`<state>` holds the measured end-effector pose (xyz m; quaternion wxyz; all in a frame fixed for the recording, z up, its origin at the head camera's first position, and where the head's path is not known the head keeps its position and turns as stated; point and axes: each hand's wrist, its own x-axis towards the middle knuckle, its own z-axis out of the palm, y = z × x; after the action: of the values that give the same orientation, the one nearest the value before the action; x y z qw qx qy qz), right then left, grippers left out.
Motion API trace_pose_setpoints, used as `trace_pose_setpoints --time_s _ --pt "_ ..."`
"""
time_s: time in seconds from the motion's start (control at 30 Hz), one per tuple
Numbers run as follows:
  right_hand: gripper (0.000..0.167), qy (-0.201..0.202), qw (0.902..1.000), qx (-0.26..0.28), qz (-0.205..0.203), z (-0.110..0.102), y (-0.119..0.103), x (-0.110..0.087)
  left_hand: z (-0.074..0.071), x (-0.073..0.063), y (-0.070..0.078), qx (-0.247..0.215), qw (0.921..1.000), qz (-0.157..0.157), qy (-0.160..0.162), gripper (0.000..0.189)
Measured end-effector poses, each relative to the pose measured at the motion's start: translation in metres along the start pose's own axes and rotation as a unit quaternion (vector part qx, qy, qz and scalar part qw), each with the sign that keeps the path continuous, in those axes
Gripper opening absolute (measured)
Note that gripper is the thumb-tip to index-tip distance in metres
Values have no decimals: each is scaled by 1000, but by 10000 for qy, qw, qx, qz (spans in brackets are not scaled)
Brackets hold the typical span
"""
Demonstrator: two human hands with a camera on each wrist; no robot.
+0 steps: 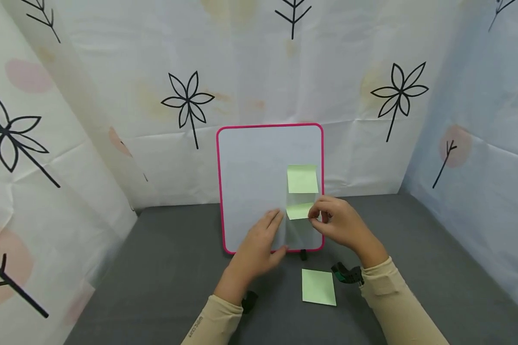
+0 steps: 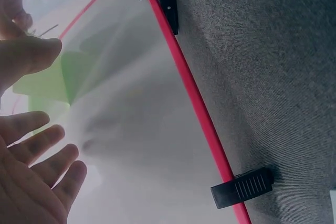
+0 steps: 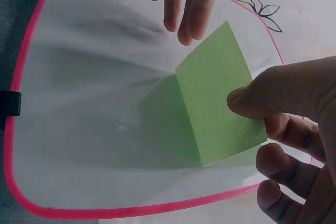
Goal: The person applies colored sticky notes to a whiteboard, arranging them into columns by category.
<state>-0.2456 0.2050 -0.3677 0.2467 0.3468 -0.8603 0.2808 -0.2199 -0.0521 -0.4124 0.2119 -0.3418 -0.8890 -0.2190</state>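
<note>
A whiteboard [image 1: 254, 182] with a pink rim stands upright against the back cloth. My right hand [image 1: 341, 223] pinches a light green sticky note [image 1: 298, 211] near the board's right side. In the right wrist view, the thumb [image 3: 249, 100] lies on the face of that note, which tilts out from the board and casts a green-tinted shadow. My left hand [image 1: 259, 247] is just left of it, in front of the lower board, fingers extended and holding nothing. Another green sticky note [image 1: 302, 179] is stuck on the board directly above the pinched one.
A third green sticky note [image 1: 319, 287] lies on the dark grey table [image 1: 168, 268] in front of the board. Black clips [image 2: 242, 187] grip the board's bottom rim. White patterned cloth [image 1: 259, 72] encloses the back and both sides.
</note>
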Motion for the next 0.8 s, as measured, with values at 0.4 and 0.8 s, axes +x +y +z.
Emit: trace_pose_setpoints --time_s 0.4,0.8 --pt "25 407 9987 -86 -284 -1 -5 2 -6 0 -6 -38 9993 -346 -164 82" --pt "25 323 9989 -126 -309 4 -5 2 -6 -1 -6 -106 9998 -143 -16 80"
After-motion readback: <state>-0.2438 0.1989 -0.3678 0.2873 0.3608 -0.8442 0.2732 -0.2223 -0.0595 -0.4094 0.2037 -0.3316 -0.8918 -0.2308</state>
